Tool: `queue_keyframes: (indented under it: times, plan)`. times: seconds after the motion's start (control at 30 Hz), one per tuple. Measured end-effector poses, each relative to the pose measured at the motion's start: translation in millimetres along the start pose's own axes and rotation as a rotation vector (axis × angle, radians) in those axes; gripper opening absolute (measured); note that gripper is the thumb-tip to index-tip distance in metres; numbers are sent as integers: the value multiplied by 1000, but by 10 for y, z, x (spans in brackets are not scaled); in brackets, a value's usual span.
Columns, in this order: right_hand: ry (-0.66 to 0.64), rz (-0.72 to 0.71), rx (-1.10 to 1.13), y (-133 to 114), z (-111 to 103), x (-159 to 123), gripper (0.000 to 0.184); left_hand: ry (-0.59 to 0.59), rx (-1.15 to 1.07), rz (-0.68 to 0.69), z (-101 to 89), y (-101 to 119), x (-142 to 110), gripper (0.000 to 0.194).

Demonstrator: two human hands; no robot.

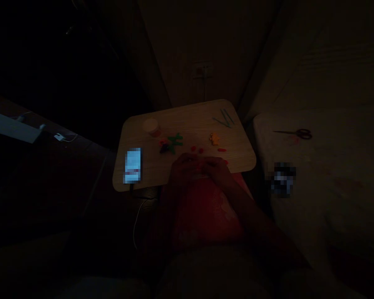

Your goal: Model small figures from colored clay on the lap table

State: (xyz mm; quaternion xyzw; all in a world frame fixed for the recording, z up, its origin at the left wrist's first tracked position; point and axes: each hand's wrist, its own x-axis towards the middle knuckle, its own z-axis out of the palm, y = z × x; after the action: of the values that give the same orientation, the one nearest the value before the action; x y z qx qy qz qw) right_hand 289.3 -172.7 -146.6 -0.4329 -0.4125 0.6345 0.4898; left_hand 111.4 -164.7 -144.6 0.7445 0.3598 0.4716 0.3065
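In dim light, my left hand [183, 167] and my right hand [217, 167] meet at the near edge of a small wooden table [187, 120]. Their fingers are bent together around what looks like a bit of red modelling clay [201, 165], mostly hidden by the fingers. Just beyond the fingertips lie small red balls [193, 148] and a red strip [222, 150]. Farther back is an orange-yellow lump [214, 139]. Left of it are green pieces [176, 140] beside a dark lump [165, 148].
A lidded tub [151, 126] stands at the table's back left, with a lit phone [133, 165] nearer me. Thin blue-green sticks [224, 118] lie back right. Scissors [300, 133] rest on the pale surface to the right. A white cable [135, 226] hangs below the table.
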Motion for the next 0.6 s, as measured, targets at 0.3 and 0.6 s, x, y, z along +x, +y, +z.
queue_keyframes:
  times: [0.3, 0.6]
  plan:
    - [14, -52, -37, 60, -16, -1, 29, 58, 33, -11, 96, 68, 42, 20]
    - [-38, -16, -31, 6, -14, -20, 29, 74, 151, 50, 40, 85, 44, 18]
